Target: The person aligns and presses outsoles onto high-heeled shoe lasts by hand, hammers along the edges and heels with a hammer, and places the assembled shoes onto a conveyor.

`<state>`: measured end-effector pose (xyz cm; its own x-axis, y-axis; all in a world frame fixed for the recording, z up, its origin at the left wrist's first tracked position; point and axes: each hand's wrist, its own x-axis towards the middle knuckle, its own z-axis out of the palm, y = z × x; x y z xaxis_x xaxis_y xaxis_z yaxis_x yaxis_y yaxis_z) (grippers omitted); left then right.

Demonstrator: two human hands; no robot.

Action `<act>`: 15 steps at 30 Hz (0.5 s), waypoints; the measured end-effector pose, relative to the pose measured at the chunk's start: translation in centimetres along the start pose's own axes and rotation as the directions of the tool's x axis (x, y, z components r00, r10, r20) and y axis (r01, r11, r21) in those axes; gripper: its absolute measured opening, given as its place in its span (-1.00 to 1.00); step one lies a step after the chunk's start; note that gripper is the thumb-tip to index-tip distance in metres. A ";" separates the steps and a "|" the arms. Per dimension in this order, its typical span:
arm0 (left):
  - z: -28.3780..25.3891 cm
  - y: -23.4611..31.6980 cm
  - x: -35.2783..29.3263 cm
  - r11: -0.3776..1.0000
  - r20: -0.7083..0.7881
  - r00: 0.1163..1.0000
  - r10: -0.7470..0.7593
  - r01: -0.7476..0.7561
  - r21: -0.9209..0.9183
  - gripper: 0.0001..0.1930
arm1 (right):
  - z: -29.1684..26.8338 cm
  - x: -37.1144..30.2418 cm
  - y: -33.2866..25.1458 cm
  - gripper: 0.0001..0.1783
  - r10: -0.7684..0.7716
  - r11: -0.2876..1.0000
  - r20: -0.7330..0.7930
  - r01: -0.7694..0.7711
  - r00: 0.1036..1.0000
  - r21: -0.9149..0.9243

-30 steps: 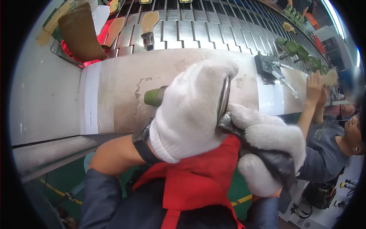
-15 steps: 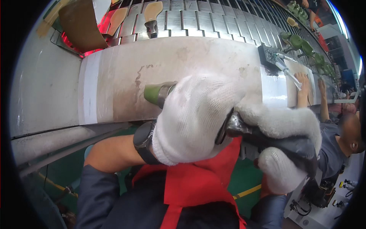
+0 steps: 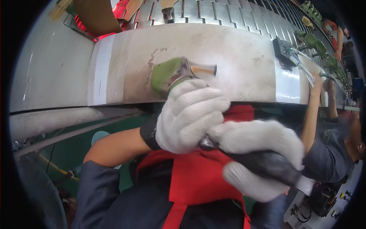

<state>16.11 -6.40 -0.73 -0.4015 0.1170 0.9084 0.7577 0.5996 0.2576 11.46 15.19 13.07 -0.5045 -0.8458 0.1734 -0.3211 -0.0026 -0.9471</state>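
A green shoe last with a dark upper pulled over part of it points up and away from my left hand. That hand wears a white knit glove, and its fingers are wrapped round the covered part of the last. A narrow tan piece with a dark end sticks out to the right of it. In my right hand, also gloved, lies a long dark tool whose kind I cannot make out. Its shiny tip is close by the lower edge of my left hand. My right fingers are closed round it, blurred by motion.
Beyond my hands runs a pale bench top, then a slatted metal conveyor carrying tan soles. A black block with syringe-like applicators stands right. Several green lasts line up farther right, near a co-worker's arm.
My left hand has turned, bringing more of the green last and the tan piece into sight. The dark tool has shifted down and left with my right hand. The whole view has shifted slightly.
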 end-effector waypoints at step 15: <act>-0.4 -3.0 -6.6 0.845 0.099 0.962 -0.255 0.171 0.507 -0.39 | 6.7 -1.9 12.8 -0.60 0.272 0.913 -0.417 -0.096 0.867 0.398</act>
<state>16.67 -9.32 -7.38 -0.6299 0.0381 0.7757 0.3103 0.9280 0.2063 13.66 13.24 -1.21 -0.8590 -0.5119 0.0050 0.0739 -0.1336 -0.9883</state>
